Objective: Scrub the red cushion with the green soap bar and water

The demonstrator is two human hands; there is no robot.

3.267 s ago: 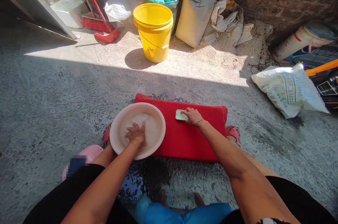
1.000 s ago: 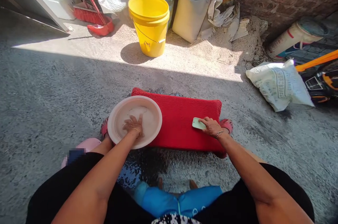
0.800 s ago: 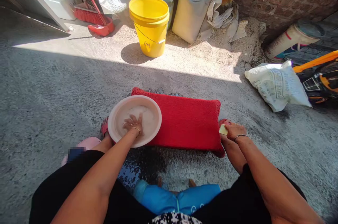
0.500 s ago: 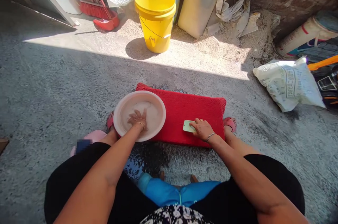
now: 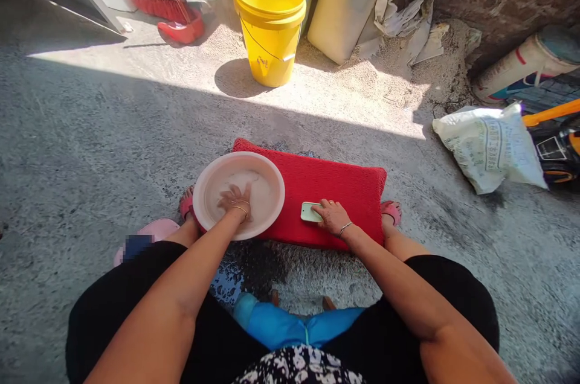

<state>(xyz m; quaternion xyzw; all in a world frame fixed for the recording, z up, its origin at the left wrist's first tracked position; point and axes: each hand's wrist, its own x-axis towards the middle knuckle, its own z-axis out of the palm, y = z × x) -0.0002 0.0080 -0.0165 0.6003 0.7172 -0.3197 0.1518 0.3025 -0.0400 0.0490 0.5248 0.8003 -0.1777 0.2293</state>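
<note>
My left hand (image 5: 234, 200) is in the cloudy water of a pale pink basin (image 5: 202, 177), fingers spread and holding nothing. The basin rests on the left end of a red, towel-like cloth (image 5: 344, 176), which covers a low, flat block-like shape. On the cloth's right half, my right hand (image 5: 334, 216) is closed around the right end of a pale green scrub brush (image 5: 310, 212). The brush lies flat, back upward, with a small hole near its left end; its underside is hidden.
A yellow bucket (image 5: 270, 40) stands beyond the cloth. Behind it are a large sack (image 5: 342, 9), a red broom (image 5: 158, 6) and a red dustpan (image 5: 183, 29). A white bag (image 5: 492, 142) lies at right. Wet concrete (image 5: 260, 269) shows before the cloth.
My right hand has slid left along the red cloth with the scrub brush, nearer the basin. My left hand stays in the water, and the view has shifted slightly.
</note>
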